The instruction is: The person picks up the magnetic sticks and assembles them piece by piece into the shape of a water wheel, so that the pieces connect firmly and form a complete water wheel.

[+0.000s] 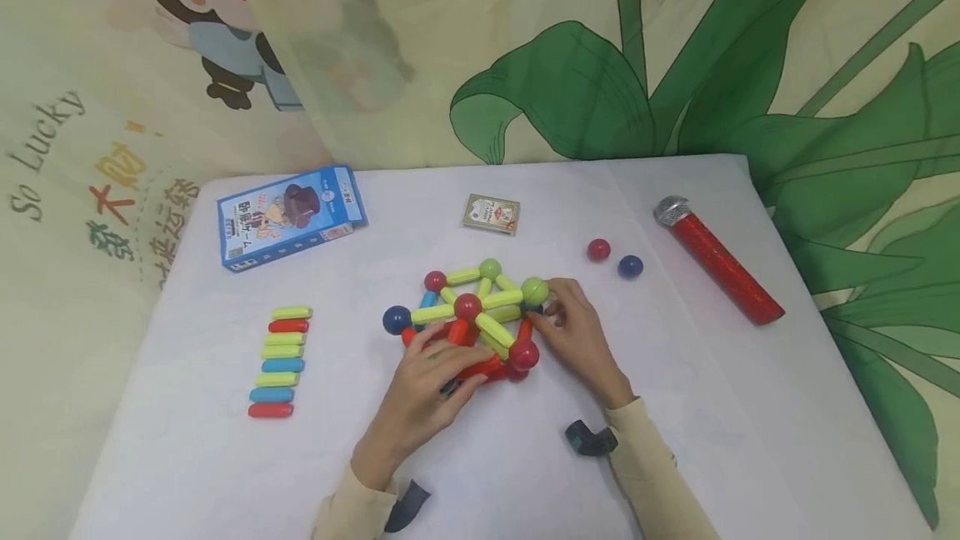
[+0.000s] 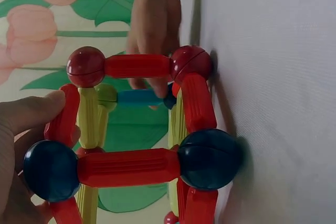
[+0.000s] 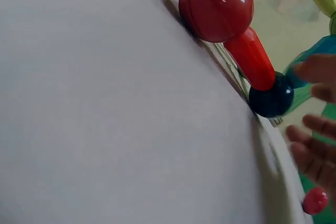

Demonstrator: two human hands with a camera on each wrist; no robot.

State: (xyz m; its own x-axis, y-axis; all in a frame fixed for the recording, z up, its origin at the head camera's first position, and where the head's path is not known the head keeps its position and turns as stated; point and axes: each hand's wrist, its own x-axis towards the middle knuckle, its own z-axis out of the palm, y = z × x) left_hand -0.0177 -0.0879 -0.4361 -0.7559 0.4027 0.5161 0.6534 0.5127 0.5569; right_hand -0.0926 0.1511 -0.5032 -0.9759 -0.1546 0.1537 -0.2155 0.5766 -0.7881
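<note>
A framework of magnetic rods and balls (image 1: 467, 307) stands on the table, yellow rods across its top and red ones along its near side. My left hand (image 1: 423, 382) is at its near side, thumb and fingers pinching an upper red rod (image 2: 63, 114) beside a dark blue ball (image 2: 51, 170). At the right side of the framework, my right hand (image 1: 577, 332) has its fingers (image 3: 312, 145) spread apart near a low dark blue ball (image 3: 271, 95). Its thumb overlaps a blue rod (image 3: 315, 56) in the right wrist view.
Several loose rods (image 1: 281, 352) lie in a column on the left. Behind the framework are a blue box (image 1: 292, 215) and a small card box (image 1: 491, 214). A red ball (image 1: 598, 250), a blue ball (image 1: 631, 267) and a red microphone (image 1: 720, 261) lie to the right.
</note>
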